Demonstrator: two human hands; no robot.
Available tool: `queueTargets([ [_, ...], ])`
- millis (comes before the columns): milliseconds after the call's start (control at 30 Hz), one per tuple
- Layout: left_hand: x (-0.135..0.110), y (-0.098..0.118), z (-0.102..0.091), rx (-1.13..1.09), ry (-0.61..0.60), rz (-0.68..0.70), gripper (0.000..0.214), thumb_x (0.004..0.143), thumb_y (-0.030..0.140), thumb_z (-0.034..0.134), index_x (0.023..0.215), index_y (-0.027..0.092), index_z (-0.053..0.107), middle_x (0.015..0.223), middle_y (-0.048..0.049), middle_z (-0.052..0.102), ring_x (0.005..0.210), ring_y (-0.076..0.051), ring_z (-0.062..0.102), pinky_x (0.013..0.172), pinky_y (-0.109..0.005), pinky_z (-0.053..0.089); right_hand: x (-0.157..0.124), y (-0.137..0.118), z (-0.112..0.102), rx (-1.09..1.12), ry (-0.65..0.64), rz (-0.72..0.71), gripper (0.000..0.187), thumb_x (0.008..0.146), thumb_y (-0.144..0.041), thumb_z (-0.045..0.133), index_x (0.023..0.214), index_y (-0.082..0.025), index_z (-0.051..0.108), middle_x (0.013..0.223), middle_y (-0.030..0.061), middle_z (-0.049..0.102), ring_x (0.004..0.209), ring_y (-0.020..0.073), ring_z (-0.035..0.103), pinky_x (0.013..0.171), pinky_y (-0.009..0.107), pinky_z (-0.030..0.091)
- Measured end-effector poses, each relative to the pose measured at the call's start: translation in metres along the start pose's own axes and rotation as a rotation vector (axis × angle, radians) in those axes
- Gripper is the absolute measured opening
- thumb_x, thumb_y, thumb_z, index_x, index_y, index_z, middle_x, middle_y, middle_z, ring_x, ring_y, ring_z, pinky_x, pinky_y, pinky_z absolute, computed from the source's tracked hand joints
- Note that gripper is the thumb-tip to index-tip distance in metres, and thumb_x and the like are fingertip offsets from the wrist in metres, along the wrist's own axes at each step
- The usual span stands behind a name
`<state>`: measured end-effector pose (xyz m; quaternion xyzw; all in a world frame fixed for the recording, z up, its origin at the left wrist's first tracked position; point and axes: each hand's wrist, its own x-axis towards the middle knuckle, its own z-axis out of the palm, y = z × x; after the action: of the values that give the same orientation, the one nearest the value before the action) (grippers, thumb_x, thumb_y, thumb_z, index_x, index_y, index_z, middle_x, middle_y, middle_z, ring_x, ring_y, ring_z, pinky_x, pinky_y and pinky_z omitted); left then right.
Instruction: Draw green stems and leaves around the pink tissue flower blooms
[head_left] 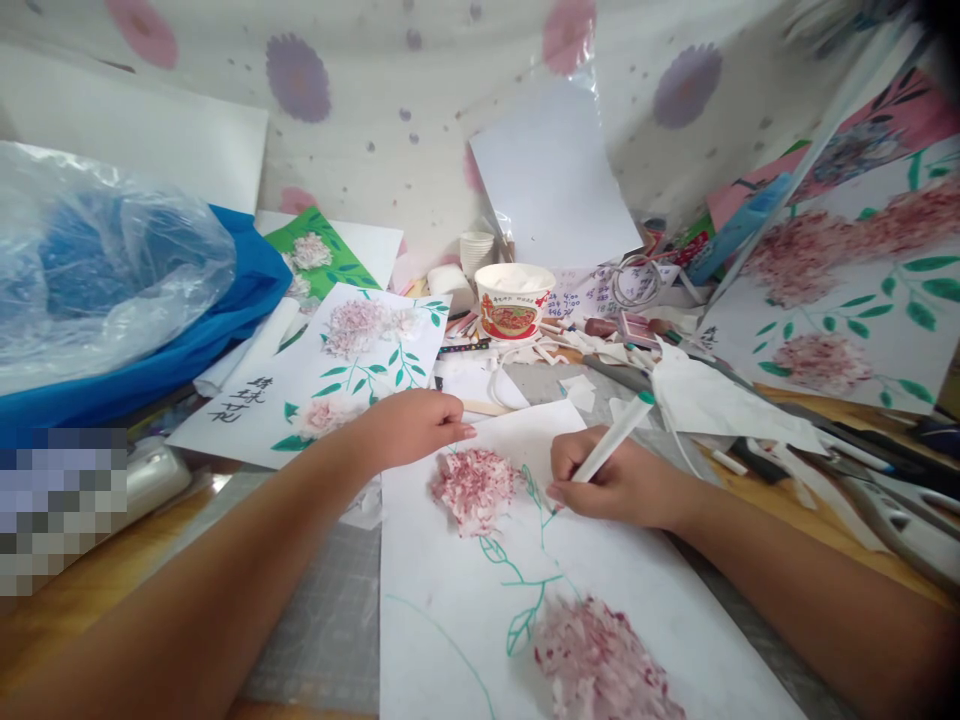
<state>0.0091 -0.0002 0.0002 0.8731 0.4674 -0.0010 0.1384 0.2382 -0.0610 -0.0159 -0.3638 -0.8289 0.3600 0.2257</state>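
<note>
A white paper sheet (442, 570) lies in front of me with two crumpled pink-and-white paper flowers on it, one upper flower (478, 488) and one lower flower (604, 660). Thin green stems and outlined leaves (525, 610) run between them. In my right hand (619, 485) is a white marker with a green end (611, 440), slanted, its lower end near the sheet by a green stem. My left hand (412, 430) rests at the sheet's top left edge, fingers curled and thumb side against the paper above the upper flower.
A finished-looking flower picture (360, 360) lies at left, beside a blue bag under clear plastic (112, 290). Behind stand a paper bowl (515, 302) and stacked cups (477, 255). Scissors (892, 510) and paper scraps lie right, below another flower picture (840, 310).
</note>
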Motion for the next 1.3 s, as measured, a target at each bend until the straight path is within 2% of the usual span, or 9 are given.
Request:
queueTargets([
  [567, -0.0005, 0.0001, 0.001, -0.008, -0.004, 0.001, 0.036, 0.076, 0.05, 0.036, 0.058, 0.018, 0.037, 0.054, 0.0029, 0.044, 0.051, -0.011, 0.04, 0.045, -0.023, 0.021, 0.0018, -0.0036, -0.0011, -0.086, 0.036, -0.011, 0.021, 0.071, -0.016, 0.048, 0.055, -0.018, 0.034, 0.05, -0.0057, 0.035, 0.047, 0.0072, 0.033, 0.044, 0.018, 0.029],
  [1100, -0.0013, -0.0003, 0.0004, -0.003, -0.009, -0.001, 0.036, 0.076, 0.049, 0.035, 0.058, 0.018, 0.038, 0.055, 0.0024, 0.044, 0.052, -0.012, 0.041, 0.047, -0.023, 0.022, 0.0025, -0.0024, -0.0071, -0.155, 0.043, 0.05, 0.019, 0.067, -0.012, 0.046, 0.054, -0.018, 0.033, 0.051, -0.0055, 0.034, 0.05, 0.0079, 0.033, 0.046, 0.019, 0.028],
  [1300, 0.0004, -0.0002, 0.0004, -0.002, -0.004, -0.007, 0.035, 0.076, 0.049, 0.036, 0.058, 0.018, 0.038, 0.055, 0.0028, 0.046, 0.052, -0.012, 0.041, 0.046, -0.023, 0.021, 0.0005, 0.002, -0.007, -0.029, 0.064, 0.059, 0.019, 0.069, -0.015, 0.047, 0.055, -0.018, 0.035, 0.053, -0.0047, 0.037, 0.05, 0.0081, 0.034, 0.047, 0.02, 0.03],
])
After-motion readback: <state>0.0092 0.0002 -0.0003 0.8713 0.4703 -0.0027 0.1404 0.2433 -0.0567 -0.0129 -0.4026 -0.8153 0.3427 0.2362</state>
